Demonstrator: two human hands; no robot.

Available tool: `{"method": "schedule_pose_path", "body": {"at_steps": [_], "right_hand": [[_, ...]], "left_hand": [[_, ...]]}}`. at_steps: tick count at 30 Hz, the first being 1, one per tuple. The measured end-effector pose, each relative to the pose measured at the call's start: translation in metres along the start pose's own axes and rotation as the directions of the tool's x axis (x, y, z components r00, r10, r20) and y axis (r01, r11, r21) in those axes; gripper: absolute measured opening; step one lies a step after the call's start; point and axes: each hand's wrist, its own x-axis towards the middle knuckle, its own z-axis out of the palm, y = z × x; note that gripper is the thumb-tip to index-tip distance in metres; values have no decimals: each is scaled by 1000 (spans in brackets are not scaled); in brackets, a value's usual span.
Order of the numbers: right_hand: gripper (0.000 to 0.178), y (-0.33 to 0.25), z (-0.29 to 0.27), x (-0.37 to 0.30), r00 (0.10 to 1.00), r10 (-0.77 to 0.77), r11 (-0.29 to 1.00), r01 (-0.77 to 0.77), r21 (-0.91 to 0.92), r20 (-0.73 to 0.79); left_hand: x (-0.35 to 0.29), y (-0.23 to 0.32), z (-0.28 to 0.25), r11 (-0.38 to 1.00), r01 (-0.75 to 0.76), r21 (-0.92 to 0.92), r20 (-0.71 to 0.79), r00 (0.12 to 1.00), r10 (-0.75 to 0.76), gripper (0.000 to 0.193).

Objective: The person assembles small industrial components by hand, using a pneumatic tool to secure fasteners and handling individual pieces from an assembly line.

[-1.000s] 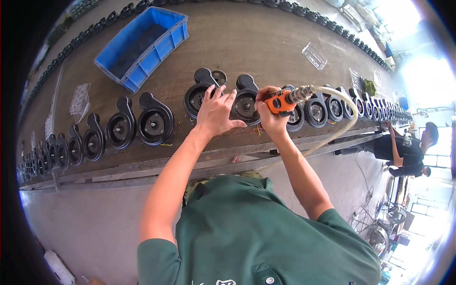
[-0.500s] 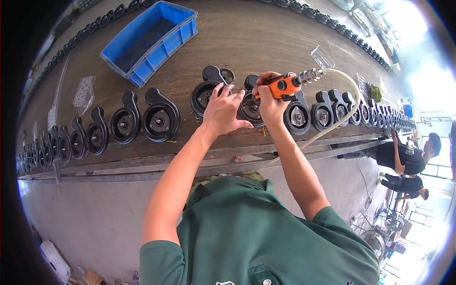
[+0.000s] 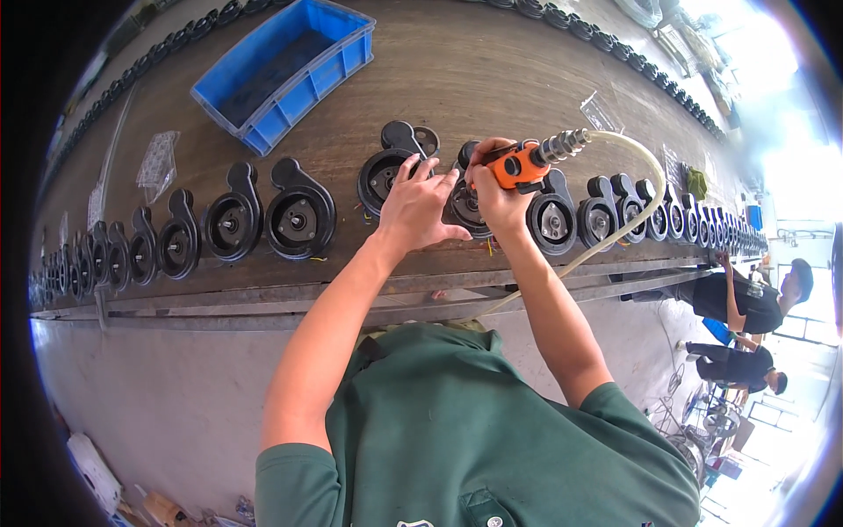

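My right hand (image 3: 502,198) is closed around an orange air screwdriver (image 3: 518,167), with a clear hose (image 3: 652,167) running from its metal coupling. The tool's left end points toward a round black metal housing (image 3: 464,204), partly covered by my hands; its very tip is hidden. My left hand (image 3: 420,204) lies palm down with fingers apart, between that housing and another black housing (image 3: 379,180) on its left. Its fingertips reach over the left housing's right edge, and the thumb stretches toward the right one. A small round part (image 3: 427,140) sits behind the left housing.
Similar black housings (image 3: 300,221) line the near edge of the brown table (image 3: 457,70) on both sides. A blue crate (image 3: 351,60) stands beyond my left hand. Clear plastic trays (image 3: 158,165) lie about. Two people (image 3: 746,294) are at the far right.
The whole scene has shifted slightly in view. Both hands keep nearly the same place at the housings, and the orange tool has tilted a little. A person at the right has moved an arm.
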Motion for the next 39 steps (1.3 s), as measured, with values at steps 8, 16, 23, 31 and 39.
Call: {"method": "schedule_pose_path", "body": {"at_steps": [8,16,23,31,39], "right_hand": [[15,1,3,-1,997,-2,1000,1,6,72],[12,1,11,0,990,-63,994,73,-77,123],[10,0,14,-1,988,-79,993,90,-82,133],[9,1,13,-1,990,-103,989,112,-92,100],[16,-16,14,2,992,-88,995,92,-38,86]], "left_hand": [[0,1,-4,1000,20,-3,47,999,-20,110],[0,0,-2,999,22,-36,26,999,-21,113],[-1,1,0,999,31,-25,34,999,-30,112],[0,4,-3,1000,16,-7,34,999,-15,108],[6,-3,-8,999,-45,-12,37,998,46,107]]}}
